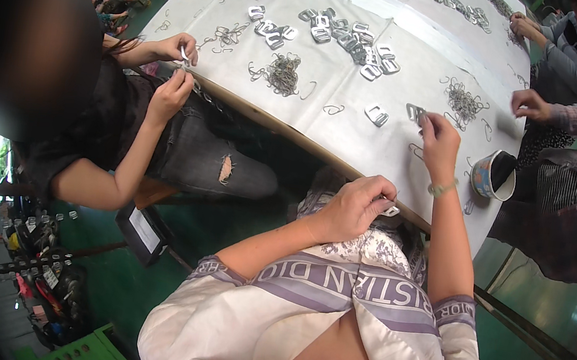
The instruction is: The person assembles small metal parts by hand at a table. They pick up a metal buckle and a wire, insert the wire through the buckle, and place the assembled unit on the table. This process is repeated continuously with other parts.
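Note:
My left hand [358,204] is closed near the table's front edge, close to my lap. Between its thumb and fingers a small silver metal buckle [391,212] shows in part. Over the table, my right hand [441,140] pinches another flat silver buckle [413,112] by its near end. A single buckle [376,114] lies on the white tabletop [310,125] to the left of that hand. Beyond it spreads a loose group of several buckles [351,39]. A tangled heap of bent wire clips [465,101] lies just past my right hand.
A patterned tub [484,178] with something dark inside stands at the right edge. Another wire clip heap [282,75] lies to the left. A co-worker's hands [178,67] hold a small piece at the left; another co-worker's hand [531,105] is at the right.

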The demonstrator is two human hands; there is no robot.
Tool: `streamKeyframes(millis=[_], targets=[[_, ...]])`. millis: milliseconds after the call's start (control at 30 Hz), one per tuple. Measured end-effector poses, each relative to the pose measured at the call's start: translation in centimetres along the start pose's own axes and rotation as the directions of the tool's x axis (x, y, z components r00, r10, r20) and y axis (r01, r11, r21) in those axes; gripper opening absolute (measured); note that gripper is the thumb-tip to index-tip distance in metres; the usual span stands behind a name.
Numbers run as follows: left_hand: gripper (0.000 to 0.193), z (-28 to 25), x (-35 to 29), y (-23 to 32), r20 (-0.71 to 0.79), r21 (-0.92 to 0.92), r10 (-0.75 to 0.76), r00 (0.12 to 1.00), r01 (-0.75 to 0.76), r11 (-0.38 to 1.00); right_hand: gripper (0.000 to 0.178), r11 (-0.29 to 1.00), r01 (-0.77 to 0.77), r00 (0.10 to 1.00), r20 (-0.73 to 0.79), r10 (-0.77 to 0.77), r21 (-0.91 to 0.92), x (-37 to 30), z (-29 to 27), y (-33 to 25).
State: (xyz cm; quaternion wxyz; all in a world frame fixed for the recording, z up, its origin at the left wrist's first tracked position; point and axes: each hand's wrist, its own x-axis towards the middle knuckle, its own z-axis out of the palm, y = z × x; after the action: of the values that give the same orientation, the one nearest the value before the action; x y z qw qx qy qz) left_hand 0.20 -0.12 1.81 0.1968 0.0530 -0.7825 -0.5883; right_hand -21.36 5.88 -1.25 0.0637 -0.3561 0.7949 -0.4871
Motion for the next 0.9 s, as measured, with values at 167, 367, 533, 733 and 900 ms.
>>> streamKeyframes(millis=[167,367,533,733,900], targets=[[0.008,0.5,0.6,0.0,-0.122,-0.006,-0.049,0.991,0.048,0.999,0.015,0.838,-0.23,0.967,0.211,0.141,0.494,-6.5,-3.2,-5.3],[0.007,1.0,1.0,0.3,-0.09,0.046,-0.066,0.994,0.07,0.996,0.007,0.905,-0.153,0.986,0.12,0.114,0.397,-10.3,-3.9,-5.9],[0.008,1.1,0.7,-0.6,-0.047,0.11,-0.037,0.998,0.042,0.993,0.008,0.905,-0.176,0.984,0.099,0.149,0.388,-11.4,-3.6,-5.4],[0.008,1.3,0.7,-0.8,0.01,0.134,-0.068,0.998,0.066,0.989,0.008,0.924,-0.16,0.987,0.069,0.144,0.348,-12.1,-3.8,-5.5],[0.008,-0.8,2.9,-1.0,0.193,0.182,-0.151,0.969,0.116,0.977,0.007,0.929,-0.142,0.99,0.032,0.14,0.342,-13.2,-4.6,-5.3]])
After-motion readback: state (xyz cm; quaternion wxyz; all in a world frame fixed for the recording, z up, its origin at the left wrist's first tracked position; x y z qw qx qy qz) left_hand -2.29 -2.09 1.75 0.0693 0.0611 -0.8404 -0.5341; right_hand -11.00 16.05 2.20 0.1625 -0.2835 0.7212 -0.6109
